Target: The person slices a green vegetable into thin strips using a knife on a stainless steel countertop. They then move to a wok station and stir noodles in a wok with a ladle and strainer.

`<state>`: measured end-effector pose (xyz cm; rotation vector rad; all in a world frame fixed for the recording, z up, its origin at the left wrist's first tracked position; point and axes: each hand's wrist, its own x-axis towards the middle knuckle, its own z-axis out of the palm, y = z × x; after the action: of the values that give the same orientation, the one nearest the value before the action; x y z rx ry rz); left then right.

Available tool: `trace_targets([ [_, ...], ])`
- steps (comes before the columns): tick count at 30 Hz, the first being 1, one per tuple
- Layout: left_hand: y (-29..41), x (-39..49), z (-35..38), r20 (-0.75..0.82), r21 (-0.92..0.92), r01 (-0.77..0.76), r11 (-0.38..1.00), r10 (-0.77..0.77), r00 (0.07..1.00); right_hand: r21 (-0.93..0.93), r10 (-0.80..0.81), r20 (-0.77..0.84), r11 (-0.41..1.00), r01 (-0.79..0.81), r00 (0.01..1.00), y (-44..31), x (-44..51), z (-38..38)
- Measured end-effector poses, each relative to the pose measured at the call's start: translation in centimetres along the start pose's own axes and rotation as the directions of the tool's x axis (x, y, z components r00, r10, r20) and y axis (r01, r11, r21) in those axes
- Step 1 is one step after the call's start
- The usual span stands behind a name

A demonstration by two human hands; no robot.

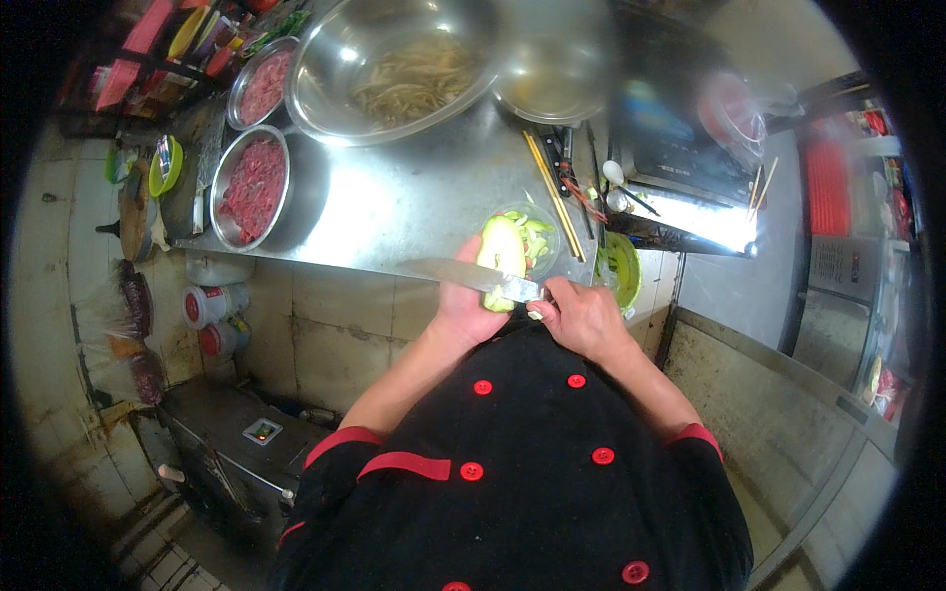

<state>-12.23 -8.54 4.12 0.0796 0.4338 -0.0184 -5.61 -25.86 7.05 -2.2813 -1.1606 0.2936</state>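
Observation:
My left hand (467, 306) holds a pale green, peeled vegetable (502, 247) from beneath, its long side pointing away from me. In my right hand (587, 318) is a knife with a broad metal blade (465, 274), which lies across the lower part of the vegetable and points left. The knife's handle is mostly hidden by my fingers. Just behind the vegetable, a clear round bowl (554, 255) with green pieces (533, 235) in it stands near the front edge of the metal counter (414, 185).
Steel bowls of raw meat (255, 190) stand at the left. Farther back are a large steel basin (314, 111) and another steel bowl (550, 111). Chopsticks (554, 192) and utensils lie right of centre, beside an induction cooker (691, 166). A green basket (624, 273) is below the counter's right end.

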Motion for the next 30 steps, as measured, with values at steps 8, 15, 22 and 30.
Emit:
trace_targets([
  [8,-0.5,-0.2,-0.7,0.006,0.039,0.043,0.998,-0.044,0.999,-0.053,0.085,-0.036,0.995,-0.087,0.996,-0.6,0.7,0.5],
  [15,-1.1,-0.6,0.1,-0.131,0.124,-0.025,0.992,0.042,0.99,-0.024,0.179,0.053,0.984,-0.178,0.982,-0.6,1.3,0.6],
  [22,0.3,-0.9,-0.4,-0.04,0.069,-0.018,0.997,0.021,0.999,-0.007,0.154,0.126,0.988,-0.155,0.98,-0.2,0.4,0.3],
  [30,-0.1,-0.8,-0.2,-0.236,0.104,0.035,0.994,-0.01,0.972,-0.038,0.223,0.249,0.975,-0.221,0.942,-0.4,1.3,0.2],
])
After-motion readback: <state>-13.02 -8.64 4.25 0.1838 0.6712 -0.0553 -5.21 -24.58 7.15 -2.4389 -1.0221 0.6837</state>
